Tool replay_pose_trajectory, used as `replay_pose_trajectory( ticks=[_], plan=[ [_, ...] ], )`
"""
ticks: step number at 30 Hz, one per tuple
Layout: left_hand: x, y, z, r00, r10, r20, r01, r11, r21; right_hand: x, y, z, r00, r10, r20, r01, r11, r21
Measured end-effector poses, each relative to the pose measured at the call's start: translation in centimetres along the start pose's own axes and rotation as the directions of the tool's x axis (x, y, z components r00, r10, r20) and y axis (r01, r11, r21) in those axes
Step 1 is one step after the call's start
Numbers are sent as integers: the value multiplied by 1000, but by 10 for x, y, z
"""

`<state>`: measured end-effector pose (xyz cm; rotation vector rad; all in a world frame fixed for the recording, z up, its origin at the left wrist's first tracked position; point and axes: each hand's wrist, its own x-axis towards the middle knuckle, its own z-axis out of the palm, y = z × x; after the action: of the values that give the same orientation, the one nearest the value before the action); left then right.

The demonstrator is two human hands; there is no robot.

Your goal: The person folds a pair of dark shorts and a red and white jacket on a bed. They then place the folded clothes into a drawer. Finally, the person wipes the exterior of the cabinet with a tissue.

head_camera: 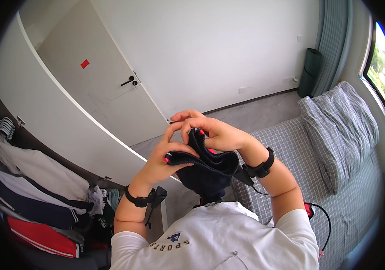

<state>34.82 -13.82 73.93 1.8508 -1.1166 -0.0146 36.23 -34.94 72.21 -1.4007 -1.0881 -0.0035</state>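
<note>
Raised in front of the white T-shirt, a dark navy garment (204, 182) with a ribbed knit band and small red parts hangs from both hands. My left hand (165, 157) pinches one end of the band between thumb and fingers. Around another fold of the band, higher up, my right hand (212, 133) has its fingers curled. The fingertips of the two hands meet or overlap near the top. Between them the band bends into a wavy loop. The lower part of the garment hangs before the chest, and its full shape is hidden.
An open wardrobe at left holds hanging clothes (40, 168) behind a large white door (71, 118). A room door (111, 74) stands beyond. On the right is a bed with checked sheets (276, 141) and a folded quilt (337, 135). A rolled green mat (309, 72) leans near the curtain.
</note>
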Motion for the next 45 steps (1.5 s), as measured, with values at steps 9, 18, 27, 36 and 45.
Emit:
replay_pose_trajectory(
  ticks=[9, 18, 27, 36, 45],
  plan=[
    [6, -17, 1, 991, -15, -130, 21, 999, 39, -16, 26, -5, 852, 424, -307, -339, 894, 293],
    [-6, -66, -4, 890, -177, -419, 165, 984, -66, -39, 35, 19, 764, 196, -615, -325, 940, -103],
    [5, -80, -24, 900, -342, -270, 316, 939, -135, -32, 37, -20, 846, 123, -518, -350, 861, -368],
    [21, -65, -45, 796, -201, -571, 255, 967, 15, -176, 140, -51, 326, 616, -717, -480, 761, 435],
    [30, -38, -85, 780, -50, -624, 190, 969, 159, -160, 181, 39, 486, 848, -210, -292, 384, 876]
  ],
)
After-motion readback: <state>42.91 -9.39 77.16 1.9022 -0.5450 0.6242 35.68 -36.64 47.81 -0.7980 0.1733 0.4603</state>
